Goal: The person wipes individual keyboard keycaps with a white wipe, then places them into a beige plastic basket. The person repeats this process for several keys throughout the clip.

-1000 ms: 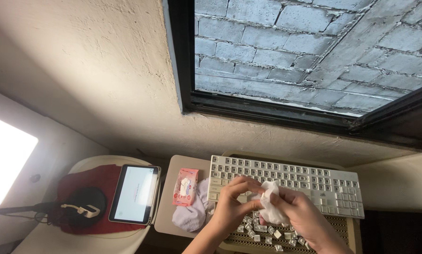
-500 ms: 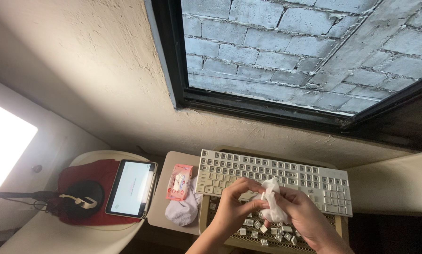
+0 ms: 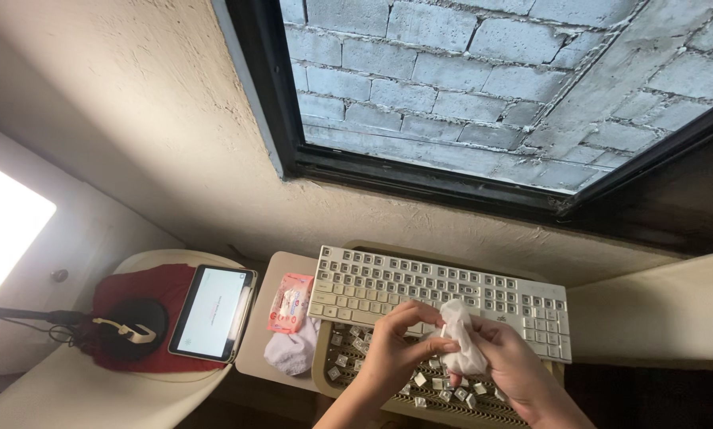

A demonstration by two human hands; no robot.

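The fingers [image 3: 420, 330] of the left hand [image 3: 392, 353] are curled narrow, their tips pinched against the side of a crumpled white wipe [image 3: 461, 342]; whether a small keycap sits between them I cannot tell. The right hand [image 3: 515, 365] has its fingers wrapped around the same wipe from the other side, holding it bunched above the near edge of a white keyboard [image 3: 420, 290].

The keyboard lies across the far part of a tan slatted tray [image 3: 329, 381], and many of its keys are in place. On the tray's slats, under and just in front of the hands, lie loose white keycaps [image 3: 344, 357], scattered with no order.

Left of the keyboard, on a small beige counter [image 3: 253, 361], lies a flat rectangular pack of wipes [image 3: 290, 302], pink with a white panel in its middle, its long side running away from the person. At its near end, close to the counter's near edge, sits a wad of white cloth [image 3: 291, 353].

Further left, on a rounded cream surface, a tablet [image 3: 211, 311] with a lit pale screen rests partly on a red cloth [image 3: 146, 286], beside a black round base [image 3: 134, 326]. Above all this are a rough plastered wall and a black-framed window [image 3: 293, 151] that faces grey brick.
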